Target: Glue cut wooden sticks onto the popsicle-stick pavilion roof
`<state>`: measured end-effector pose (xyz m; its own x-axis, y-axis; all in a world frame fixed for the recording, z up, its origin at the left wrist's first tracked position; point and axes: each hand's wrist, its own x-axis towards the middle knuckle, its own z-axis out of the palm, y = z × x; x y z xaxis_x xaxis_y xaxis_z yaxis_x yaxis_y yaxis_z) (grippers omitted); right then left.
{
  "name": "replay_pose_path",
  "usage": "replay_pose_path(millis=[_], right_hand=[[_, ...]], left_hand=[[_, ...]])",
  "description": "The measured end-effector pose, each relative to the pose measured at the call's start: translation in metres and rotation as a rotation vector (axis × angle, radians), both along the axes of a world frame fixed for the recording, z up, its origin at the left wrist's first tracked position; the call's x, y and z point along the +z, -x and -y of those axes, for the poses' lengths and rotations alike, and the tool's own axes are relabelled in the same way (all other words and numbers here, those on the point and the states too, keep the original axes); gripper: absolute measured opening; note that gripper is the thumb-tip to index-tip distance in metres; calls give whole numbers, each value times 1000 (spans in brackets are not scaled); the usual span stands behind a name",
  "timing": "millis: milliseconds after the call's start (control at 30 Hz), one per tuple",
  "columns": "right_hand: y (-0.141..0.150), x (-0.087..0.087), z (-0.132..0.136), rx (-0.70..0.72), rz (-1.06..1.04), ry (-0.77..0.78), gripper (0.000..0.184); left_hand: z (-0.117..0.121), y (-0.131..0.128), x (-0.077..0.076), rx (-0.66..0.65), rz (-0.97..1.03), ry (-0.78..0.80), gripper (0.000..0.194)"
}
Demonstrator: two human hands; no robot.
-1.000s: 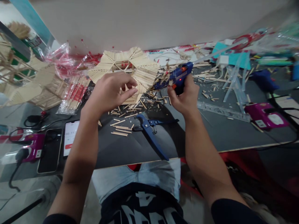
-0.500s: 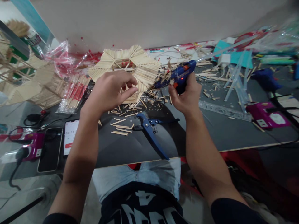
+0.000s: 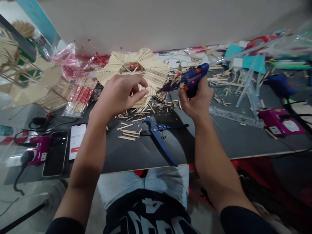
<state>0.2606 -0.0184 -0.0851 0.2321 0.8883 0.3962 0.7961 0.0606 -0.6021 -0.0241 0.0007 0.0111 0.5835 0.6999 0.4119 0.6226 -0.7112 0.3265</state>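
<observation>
My right hand [image 3: 198,97] is wrapped round the handle of a blue hot glue gun [image 3: 191,78], its little light lit red. Dried glue and wood scraps cling to the gun's front, and a clear glue stick [image 3: 234,56] juts from its back. The nozzle points left, close to the edge of a structure of pale wooden sticks [image 3: 156,71]. Over the structure's near left part hangs my left hand [image 3: 126,91], with a small gap between thumb and forefinger and nothing visible in it. Several loose cut sticks [image 3: 128,135] lie below.
A blue cutter [image 3: 158,136] lies near the table's front edge. Behind my left forearm are a phone showing a timer [image 3: 74,139], a dark phone [image 3: 55,156] and bagged sticks [image 3: 80,96]. Another stick structure [image 3: 41,87] stands left. A clear ruler [image 3: 236,117] and a purple power adapter [image 3: 280,121] are right.
The view has shifted slightly, moving most things a little to the right. My left thumb and forefinger look slightly farther apart. The glue gun stays in my right hand beside the structure.
</observation>
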Motion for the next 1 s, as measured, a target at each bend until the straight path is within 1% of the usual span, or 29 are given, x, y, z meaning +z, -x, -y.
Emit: replay_pose_path(millis=[133,233,400,500,633,733,833,1000], right_hand=[[1,1,1,-26,40,15,37],[1,1,0,-32,32,6,37],[2,0,-1,-16,-24,-17,47],[1,0,-3,4,-54,-7,52],[0,-2,-4,0,-80,-7,55],[-3,-6,-7,-6,-74,-62,53],[-8,-14,-14,-36,-61,-127,50],[-15,-29,-26,-86,-82,-276,53]], left_hand=[[-1,1,-2,-7,6,-10,21],[0,-1,-1,-22,13,-5,22],[4,-8,1,-81,29,26,23],[5,-14,-2,-69,41,15,23],[8,-22,-6,-36,52,-31,26],[11,-29,-9,-22,52,-70,29],[13,-33,-13,-7,39,-107,33],[11,-36,-20,-7,20,-127,37]])
